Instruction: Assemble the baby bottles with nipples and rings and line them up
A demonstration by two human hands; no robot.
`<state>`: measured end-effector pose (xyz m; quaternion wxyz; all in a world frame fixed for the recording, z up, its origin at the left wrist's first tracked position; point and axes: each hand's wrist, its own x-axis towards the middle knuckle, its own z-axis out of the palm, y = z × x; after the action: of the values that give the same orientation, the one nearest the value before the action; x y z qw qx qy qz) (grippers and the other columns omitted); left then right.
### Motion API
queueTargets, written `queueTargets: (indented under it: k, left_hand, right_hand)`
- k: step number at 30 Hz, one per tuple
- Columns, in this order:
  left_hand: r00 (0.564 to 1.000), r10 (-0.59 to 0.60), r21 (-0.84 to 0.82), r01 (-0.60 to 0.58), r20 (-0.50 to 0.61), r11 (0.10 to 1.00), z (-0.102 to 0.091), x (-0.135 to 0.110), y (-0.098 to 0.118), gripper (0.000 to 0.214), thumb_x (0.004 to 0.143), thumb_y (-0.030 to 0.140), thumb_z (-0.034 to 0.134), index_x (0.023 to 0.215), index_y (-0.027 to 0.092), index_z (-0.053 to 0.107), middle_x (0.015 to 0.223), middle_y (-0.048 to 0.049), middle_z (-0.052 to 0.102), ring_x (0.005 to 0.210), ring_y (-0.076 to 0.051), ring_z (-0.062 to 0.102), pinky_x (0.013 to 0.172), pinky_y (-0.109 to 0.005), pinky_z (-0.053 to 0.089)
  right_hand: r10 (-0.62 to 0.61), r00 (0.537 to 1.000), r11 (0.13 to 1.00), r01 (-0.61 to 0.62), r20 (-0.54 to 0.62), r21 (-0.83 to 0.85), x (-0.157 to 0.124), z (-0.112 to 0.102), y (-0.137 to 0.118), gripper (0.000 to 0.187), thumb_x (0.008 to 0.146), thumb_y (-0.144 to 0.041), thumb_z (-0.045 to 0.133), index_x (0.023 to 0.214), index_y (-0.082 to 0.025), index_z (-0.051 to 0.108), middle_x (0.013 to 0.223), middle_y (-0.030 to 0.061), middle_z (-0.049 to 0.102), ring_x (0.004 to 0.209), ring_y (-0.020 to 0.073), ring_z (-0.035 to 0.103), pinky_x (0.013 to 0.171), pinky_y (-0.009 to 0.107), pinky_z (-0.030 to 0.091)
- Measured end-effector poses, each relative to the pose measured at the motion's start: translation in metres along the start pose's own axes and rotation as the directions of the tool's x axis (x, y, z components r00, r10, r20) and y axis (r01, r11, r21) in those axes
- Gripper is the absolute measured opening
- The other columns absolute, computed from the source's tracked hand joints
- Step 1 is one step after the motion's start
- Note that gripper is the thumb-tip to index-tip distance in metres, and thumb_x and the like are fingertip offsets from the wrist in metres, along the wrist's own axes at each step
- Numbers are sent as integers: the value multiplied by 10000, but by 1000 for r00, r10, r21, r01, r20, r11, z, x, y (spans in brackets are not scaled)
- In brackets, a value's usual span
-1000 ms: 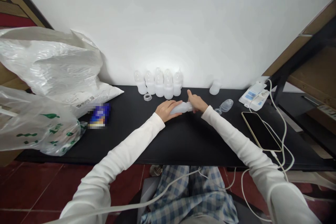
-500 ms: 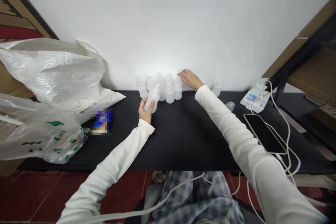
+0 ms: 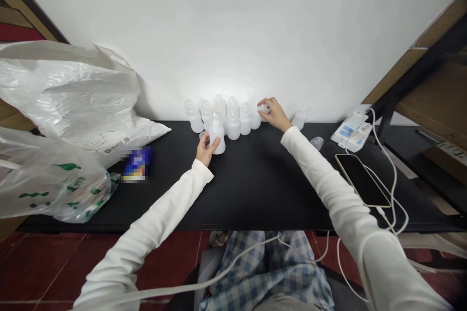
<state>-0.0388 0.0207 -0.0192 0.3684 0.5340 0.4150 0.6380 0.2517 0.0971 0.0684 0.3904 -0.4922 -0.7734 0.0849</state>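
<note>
My left hand is closed around a small white bottle with a clear domed cap. That bottle stands upright in front of the others, at or close to the table top. Several matching bottles are grouped along the wall behind it. My right hand has its fingers pinched on the clear top of a bottle at the right end of the group. Further right, partly behind my right wrist, one more white bottle stands. A loose clear cap lies beside my right sleeve.
A large white plastic bag and a clear bag with green print fill the left side. A blurred blue packet lies near them. On the right are a phone, white cables and a white-and-blue package.
My left hand has turned its bottle from tilted to upright and set it lower. My right hand has moved slightly right, now pinching a bottle's top at the row's end.
</note>
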Motion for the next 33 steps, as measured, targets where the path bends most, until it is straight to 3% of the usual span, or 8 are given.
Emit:
queueTargets:
  k: [5, 9, 13, 17, 21, 25, 29, 33]
  left_hand:
    - [987, 102, 145, -120, 126, 982, 5, -7, 6, 650, 703, 579, 798, 1217, 214, 641, 1248, -100, 682, 1182, -277, 648, 1063, -454, 505]
    - [950, 205, 321, -275, 235, 906, 8, -13, 19, 582, 768, 505, 778, 1268, 238, 648, 1311, -88, 671, 1239, -281, 616, 1129, -471, 445]
    - [914, 285, 374, -381, 288, 845, 15, -17, 25, 570, 808, 518, 744, 1297, 247, 636, 1291, -87, 682, 1189, -271, 640, 1089, -462, 469]
    - [870, 347, 351, -466, 351, 813, 19, -22, 26, 575, 831, 550, 710, 1304, 235, 624, 1284, -87, 685, 1167, -255, 650, 1057, -422, 485]
    - [880, 287, 430, -442, 379, 787, 19, -28, 24, 587, 772, 570, 751, 1255, 247, 664, 1149, -81, 727, 1060, -281, 677, 986, -418, 490]
    - [917, 253, 472, -379, 310, 796, 16, -27, 23, 582, 646, 538, 860, 1132, 249, 724, 990, -86, 727, 1015, -316, 648, 1003, -454, 452]
    - [956, 255, 481, -294, 148, 826, 12, -21, 18, 572, 638, 535, 866, 1076, 218, 680, 1066, -99, 695, 1062, -314, 614, 1017, -477, 460]
    - [990, 140, 391, -121, -18, 912, 9, -12, 7, 584, 690, 551, 825, 1072, 195, 563, 1113, -101, 615, 939, -238, 646, 801, -391, 566]
  right_hand:
    - [-55, 996, 995, 61, 70, -84, -56, -32, -34, 232, 886, -319, 584, 1100, -246, 635, 1050, 57, 502, 831, 184, 551, 799, 375, 518]
    - [-73, 986, 956, 111, 147, -270, -71, -42, -61, 264, 933, -410, 560, 1131, -258, 647, 1115, 94, 541, 915, 235, 572, 843, 425, 495]
    - [-189, 982, 906, 183, 22, -382, -71, -35, -90, 396, 1008, -480, 400, 1255, -231, 585, 1297, 148, 545, 1142, 306, 537, 957, 489, 423]
    - [-349, 921, 825, 389, 171, -410, -72, -13, -117, 388, 1032, -419, 333, 1137, -194, 632, 1055, 115, 656, 976, 252, 582, 892, 412, 407]
    - [-186, 975, 873, 221, 124, -435, -72, 10, -130, 361, 1012, -302, 316, 949, -188, 653, 797, 80, 638, 724, 207, 567, 749, 359, 404]
    - [-57, 991, 922, 99, 123, -374, -77, 13, -132, 379, 1019, -352, 304, 1007, -199, 651, 803, 88, 643, 750, 239, 600, 742, 371, 434]
    - [-158, 985, 924, 174, 74, -342, -92, -15, -111, 394, 1019, -435, 350, 1242, -217, 591, 1116, 117, 662, 1002, 286, 619, 880, 426, 471]
    - [-4, 971, 859, -119, -240, -498, -115, -60, -63, 382, 994, -348, 362, 1235, -166, 596, 1176, 175, 613, 1083, 331, 581, 934, 498, 456]
